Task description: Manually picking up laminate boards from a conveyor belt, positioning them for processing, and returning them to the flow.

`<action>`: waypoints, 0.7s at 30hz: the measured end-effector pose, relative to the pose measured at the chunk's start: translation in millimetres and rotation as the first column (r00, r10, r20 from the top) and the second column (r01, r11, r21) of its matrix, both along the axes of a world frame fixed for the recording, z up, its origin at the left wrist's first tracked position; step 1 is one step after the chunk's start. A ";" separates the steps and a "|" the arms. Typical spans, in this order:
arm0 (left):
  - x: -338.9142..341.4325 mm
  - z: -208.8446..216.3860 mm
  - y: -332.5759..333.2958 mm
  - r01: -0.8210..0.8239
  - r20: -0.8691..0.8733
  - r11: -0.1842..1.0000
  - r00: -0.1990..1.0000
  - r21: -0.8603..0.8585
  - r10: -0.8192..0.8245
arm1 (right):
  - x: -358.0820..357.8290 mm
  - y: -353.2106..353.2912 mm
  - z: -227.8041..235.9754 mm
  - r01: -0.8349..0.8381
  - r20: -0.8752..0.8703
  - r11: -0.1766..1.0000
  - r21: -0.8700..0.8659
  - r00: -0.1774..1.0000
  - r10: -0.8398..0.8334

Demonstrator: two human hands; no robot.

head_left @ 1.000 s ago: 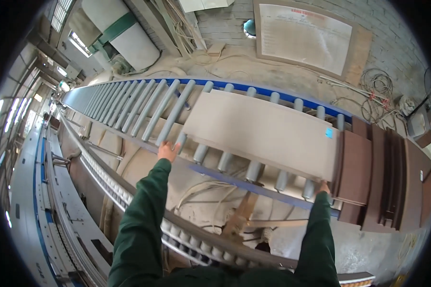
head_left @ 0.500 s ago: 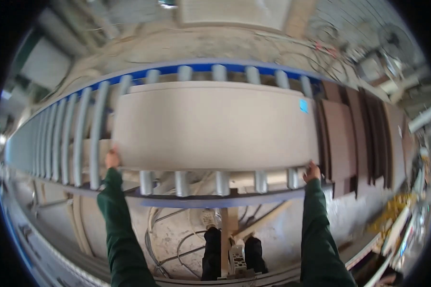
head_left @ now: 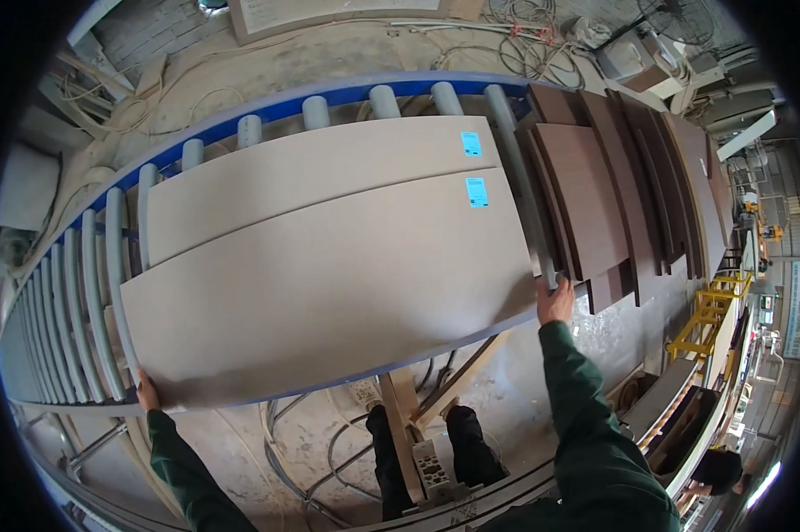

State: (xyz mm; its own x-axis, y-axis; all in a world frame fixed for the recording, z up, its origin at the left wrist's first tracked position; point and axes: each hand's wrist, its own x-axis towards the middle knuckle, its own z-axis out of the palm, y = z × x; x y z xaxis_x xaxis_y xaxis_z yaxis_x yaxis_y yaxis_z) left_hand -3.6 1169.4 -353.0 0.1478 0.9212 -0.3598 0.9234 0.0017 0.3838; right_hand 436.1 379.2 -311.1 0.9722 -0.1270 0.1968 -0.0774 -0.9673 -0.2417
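A wide beige panel (head_left: 329, 284) lies flat on the grey rollers, with a small blue label near its far right corner. Behind it a second beige panel (head_left: 311, 168) shows as a strip, its own blue label at the right end; the near panel's far edge runs along it. My left hand (head_left: 148, 391) grips the near panel at its near left corner, fingers partly hidden by the edge. At the near right corner my right hand (head_left: 555, 301) is closed on the same panel, its fingers pointing away from me beside a roller end.
The blue-framed roller conveyor (head_left: 356, 87) runs across in front of me. Several dark brown panels (head_left: 586, 195) lie overlapped at its right. Beneath are a wooden post (head_left: 403, 434) and cables (head_left: 307, 474). A floor fan (head_left: 675, 19) stands far right, and a person (head_left: 717, 470) is at lower right.
The near panel has come toward me in both hands, baring the second panel and its label behind it. My left hand is lower and farther left; the whole view has tilted.
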 end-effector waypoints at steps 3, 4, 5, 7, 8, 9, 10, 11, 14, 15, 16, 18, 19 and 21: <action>35.7 -17.1 -54.0 0.063 0.065 0.994 0.995 0.094 -0.069 | 32.0 -12.3 -3.4 0.015 -0.274 0.999 0.039 0.962 -0.004; 36.7 -21.5 -55.4 0.050 0.076 0.994 0.995 0.098 -0.057 | 43.3 -14.0 -8.5 0.209 -0.533 0.968 0.141 0.840 -0.103; 46.2 -36.5 -55.9 0.042 0.110 0.998 0.993 0.036 -0.046 | 52.0 -43.0 -26.3 0.173 -0.411 0.967 0.185 0.908 -0.084; 9.6 -16.1 -29.1 -0.023 0.109 0.997 0.994 0.080 0.015 | 53.3 -10.0 -36.4 0.124 -0.349 0.931 0.344 0.937 0.004; 10.9 -8.9 -50.0 -0.025 0.223 1.000 0.974 -0.006 0.026 | 53.0 1.5 -26.8 0.288 -0.403 0.936 0.203 0.896 -0.189; 18.5 17.8 -71.9 -0.030 0.334 0.997 0.941 -0.068 0.051 | 51.2 22.2 -2.3 0.427 -0.432 0.902 0.068 0.828 -0.359; -25.9 57.3 -40.9 -0.093 0.150 0.990 0.986 0.108 0.077 | 40.4 69.9 26.0 0.368 -0.477 0.909 0.196 0.845 -0.240; -54.9 83.3 -18.6 -0.121 -0.017 0.963 0.991 0.239 0.129 | 50.4 58.3 30.5 0.317 -0.560 0.938 0.142 0.807 -0.187; 44.2 142.8 -122.2 0.025 -0.240 0.989 0.971 0.149 0.012 | 75.2 -101.4 42.0 0.079 -0.558 0.997 0.000 0.827 -0.066; 20.4 180.0 -129.0 0.053 -0.172 0.982 0.985 0.184 -0.021 | 69.6 -105.5 36.9 -0.032 -0.606 0.998 -0.051 0.795 -0.005; 2.6 214.7 -146.6 0.029 -0.207 0.970 0.978 0.243 0.023 | 65.2 -110.7 35.1 -0.145 -0.643 0.984 -0.105 0.765 0.044; -41.1 337.9 -216.4 -0.166 -0.265 0.947 0.934 0.275 0.241 | 39.7 -73.9 43.7 0.066 -0.524 0.849 0.524 0.811 0.260; -69.6 384.3 -254.1 -0.230 -0.188 0.919 0.935 0.320 0.300 | 33.7 -90.6 34.2 0.095 -0.418 0.654 0.751 0.834 0.359; -123.5 398.7 -286.9 -0.281 -0.038 0.902 0.950 0.328 0.309 | 95.5 -138.4 17.5 -0.118 -0.232 0.540 0.833 0.812 0.535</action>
